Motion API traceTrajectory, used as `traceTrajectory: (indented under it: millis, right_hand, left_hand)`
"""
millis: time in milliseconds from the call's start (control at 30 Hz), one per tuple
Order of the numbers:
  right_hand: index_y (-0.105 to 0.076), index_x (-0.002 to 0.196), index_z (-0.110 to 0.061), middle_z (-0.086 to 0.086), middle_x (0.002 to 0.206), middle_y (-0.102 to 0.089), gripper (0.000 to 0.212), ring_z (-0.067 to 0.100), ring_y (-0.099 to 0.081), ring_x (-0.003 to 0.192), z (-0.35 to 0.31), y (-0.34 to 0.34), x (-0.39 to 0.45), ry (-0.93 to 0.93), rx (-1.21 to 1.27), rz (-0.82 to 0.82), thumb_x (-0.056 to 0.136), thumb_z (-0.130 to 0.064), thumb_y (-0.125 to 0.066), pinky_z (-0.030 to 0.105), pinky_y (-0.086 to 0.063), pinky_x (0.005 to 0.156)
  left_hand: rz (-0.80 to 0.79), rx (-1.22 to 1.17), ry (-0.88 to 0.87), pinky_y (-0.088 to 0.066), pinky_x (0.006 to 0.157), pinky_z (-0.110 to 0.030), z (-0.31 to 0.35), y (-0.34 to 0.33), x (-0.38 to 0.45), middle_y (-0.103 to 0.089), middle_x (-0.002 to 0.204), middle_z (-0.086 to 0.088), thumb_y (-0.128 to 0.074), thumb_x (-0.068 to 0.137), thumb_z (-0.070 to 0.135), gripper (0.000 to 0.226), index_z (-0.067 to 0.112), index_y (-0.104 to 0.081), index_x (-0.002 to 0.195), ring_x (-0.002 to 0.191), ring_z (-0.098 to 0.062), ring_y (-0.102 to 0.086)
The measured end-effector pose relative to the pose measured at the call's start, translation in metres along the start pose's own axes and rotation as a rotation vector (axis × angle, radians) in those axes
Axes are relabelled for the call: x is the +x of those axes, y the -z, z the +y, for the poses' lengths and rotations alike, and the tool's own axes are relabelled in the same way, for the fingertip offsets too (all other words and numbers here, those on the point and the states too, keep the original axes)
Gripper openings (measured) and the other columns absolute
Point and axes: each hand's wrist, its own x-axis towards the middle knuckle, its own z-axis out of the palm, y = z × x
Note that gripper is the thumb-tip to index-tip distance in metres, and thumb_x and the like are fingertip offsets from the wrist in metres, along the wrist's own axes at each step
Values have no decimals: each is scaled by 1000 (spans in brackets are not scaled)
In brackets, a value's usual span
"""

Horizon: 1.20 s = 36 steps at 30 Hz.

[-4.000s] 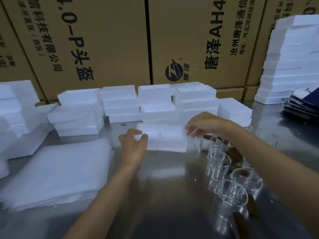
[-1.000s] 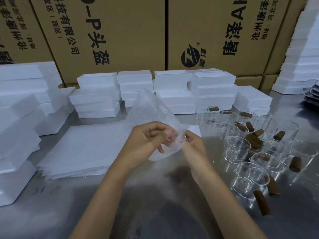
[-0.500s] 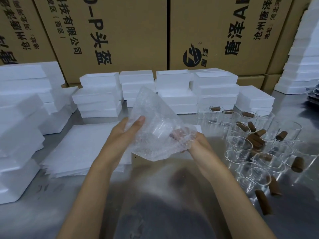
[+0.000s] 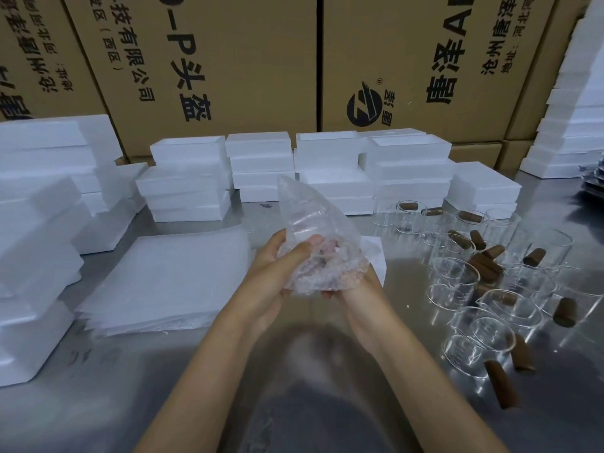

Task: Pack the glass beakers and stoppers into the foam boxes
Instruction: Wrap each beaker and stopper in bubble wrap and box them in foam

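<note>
A bubble-wrap sheet (image 4: 313, 243) is gripped by both hands (image 4: 274, 273), fingers curled; wrapping is underway, boxing presumably follows.

I can't make out what sits inside the bubble wrap (image 4: 313, 253); my right hand's (image 4: 356, 289) fingers are hidden under it. The foam boxes (image 4: 29, 223) at far left and the stack (image 4: 578, 109) at far right run off frame.
</note>
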Motion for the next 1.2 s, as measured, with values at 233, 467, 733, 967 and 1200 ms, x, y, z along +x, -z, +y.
traceTrajectory:
  millis: [233,467,733,967,1200]
  right_hand:
    - [-63,70,-31,-16,56,-60,20,-5,-55,49,3,-4,0,3,-117,-22,88,-32,-54,11,-39,45]
    - [-52,76,-21,-12,66,-53,31,-2,-50,60,3,5,6,-98,-377,-128,101,-2,-49,8,-41,57]
    - [-52,42,-18,0,45,-41,66,12,-37,40,-23,32,12,-152,-126,170,94,-58,-52,25,-38,47]
    - [-58,112,-10,14,95,-69,26,22,-60,68,-18,49,10,-324,191,-91,93,-27,-51,32,-51,55]
    - [-72,116,-12,8,112,-74,50,26,-70,99,-1,9,3,-273,15,-188,80,-47,-76,39,-53,86]
  left_hand:
    - [-6,-55,-25,-61,62,-35,-10,-9,1,-75,107,-9,-72,81,41,45,17,-67,118,89,-22,-74]
    - [162,-129,68,-59,62,-27,-4,-1,4,-73,111,-7,-84,63,41,76,16,-59,129,92,-20,-74]
    - [68,-425,84,-56,85,-36,7,21,3,-72,112,-7,-67,87,32,36,15,-72,117,99,-22,-70]
    - [69,-590,9,-58,83,-34,11,28,5,-71,114,-5,-65,88,34,39,13,-68,120,102,-22,-70]
    - [12,-360,70,-47,103,-47,4,11,4,-57,133,-25,-65,87,35,63,1,-52,139,114,-35,-59]
